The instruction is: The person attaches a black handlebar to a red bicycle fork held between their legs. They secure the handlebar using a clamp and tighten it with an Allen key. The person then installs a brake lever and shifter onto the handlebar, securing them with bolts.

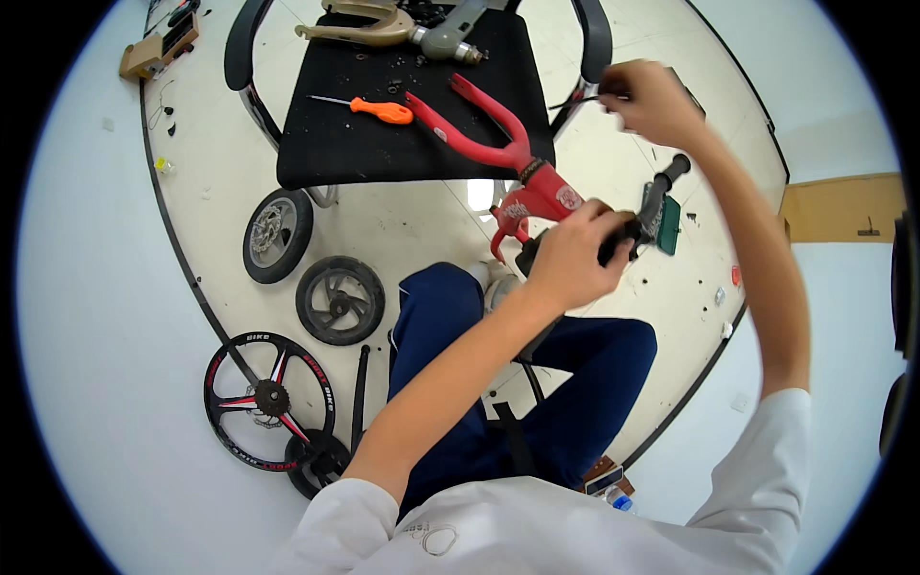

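Our left hand (575,257) grips the black handlebar (658,192), right hand (652,103) pinches a thin dark strip (578,102); if our left slackens, the red two-pronged fork (508,153) over the black chair seat (331,158) could twist into the orange-handled screwdriver (383,111).

The red frame (548,195) looks like smooth, glossy painted metal; its handlebar grip (678,166) appears to be matt black rubber. The chair seat (321,153) is dull black cloth, dusted with gritty specks. On it, a screwdriver (381,110) pairs shiny orange plastic with bare metal. Floor tiles (422,225) gleam, smooth and polished. Trousers (436,307) and shirt (575,522) are soft, matt cloth.
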Demonstrator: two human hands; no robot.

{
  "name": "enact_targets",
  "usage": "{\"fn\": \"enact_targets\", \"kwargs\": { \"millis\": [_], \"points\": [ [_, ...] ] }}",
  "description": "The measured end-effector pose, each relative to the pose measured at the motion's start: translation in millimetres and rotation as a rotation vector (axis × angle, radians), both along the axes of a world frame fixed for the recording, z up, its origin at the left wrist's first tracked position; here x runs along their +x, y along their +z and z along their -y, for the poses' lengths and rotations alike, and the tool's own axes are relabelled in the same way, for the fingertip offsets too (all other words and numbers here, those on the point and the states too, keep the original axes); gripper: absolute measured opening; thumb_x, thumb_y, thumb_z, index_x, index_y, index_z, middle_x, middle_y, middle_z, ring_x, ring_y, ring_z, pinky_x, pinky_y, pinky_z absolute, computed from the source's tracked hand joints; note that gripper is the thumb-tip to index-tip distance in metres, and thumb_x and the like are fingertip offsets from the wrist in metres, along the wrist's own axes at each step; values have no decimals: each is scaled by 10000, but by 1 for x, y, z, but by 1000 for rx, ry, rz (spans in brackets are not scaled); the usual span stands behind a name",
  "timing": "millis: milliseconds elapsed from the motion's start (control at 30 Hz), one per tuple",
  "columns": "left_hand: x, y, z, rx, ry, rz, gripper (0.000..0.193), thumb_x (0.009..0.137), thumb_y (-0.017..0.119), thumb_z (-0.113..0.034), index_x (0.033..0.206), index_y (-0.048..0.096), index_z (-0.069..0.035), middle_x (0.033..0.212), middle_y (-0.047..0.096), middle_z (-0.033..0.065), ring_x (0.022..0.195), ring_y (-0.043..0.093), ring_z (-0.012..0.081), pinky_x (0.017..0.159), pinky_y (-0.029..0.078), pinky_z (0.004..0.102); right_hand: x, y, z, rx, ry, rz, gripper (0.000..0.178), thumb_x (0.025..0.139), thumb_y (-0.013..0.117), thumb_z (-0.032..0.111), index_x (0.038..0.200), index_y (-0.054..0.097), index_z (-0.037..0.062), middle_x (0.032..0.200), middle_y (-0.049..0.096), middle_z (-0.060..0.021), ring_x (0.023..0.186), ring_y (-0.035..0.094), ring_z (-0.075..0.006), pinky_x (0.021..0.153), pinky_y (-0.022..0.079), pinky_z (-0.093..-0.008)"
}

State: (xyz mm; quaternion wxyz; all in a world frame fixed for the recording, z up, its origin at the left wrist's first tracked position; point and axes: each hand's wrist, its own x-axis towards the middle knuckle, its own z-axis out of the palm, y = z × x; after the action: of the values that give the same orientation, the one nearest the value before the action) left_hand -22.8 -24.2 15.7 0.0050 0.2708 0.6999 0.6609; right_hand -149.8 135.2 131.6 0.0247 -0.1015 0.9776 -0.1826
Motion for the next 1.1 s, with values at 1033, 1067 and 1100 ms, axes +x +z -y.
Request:
{"fn": "enact_targets", "kwargs": {
  "millis": [1033,1067,1100],
  "points": [
    [1,3,29,-3,3,81,295,825,689,-78,1118,692,-46,995,645,167,856,663,365,762,548,409,-101,-105,40,524,179,197,330,716,722,114,971,654,-83,986,697,-296,948,692,-418,800,584,-452],
    [0,1,25,17,23,25,292,821,691,-69,1111,690,-44,978,642,160,820,663,343,725,544,387,-98,-93,23,469,232,32,281,724,709,112,921,669,-84,933,703,-280,917,697,-408,784,581,-455],
    [-3,0,24,6,16,61,279,818,698,-64,1096,689,-33,935,636,141,761,658,299,694,535,360,-82,-63,21,330,262,-7,244,752,683,121,893,683,-78,862,705,-265,843,699,-417,752,576,-446]
  ]
}}
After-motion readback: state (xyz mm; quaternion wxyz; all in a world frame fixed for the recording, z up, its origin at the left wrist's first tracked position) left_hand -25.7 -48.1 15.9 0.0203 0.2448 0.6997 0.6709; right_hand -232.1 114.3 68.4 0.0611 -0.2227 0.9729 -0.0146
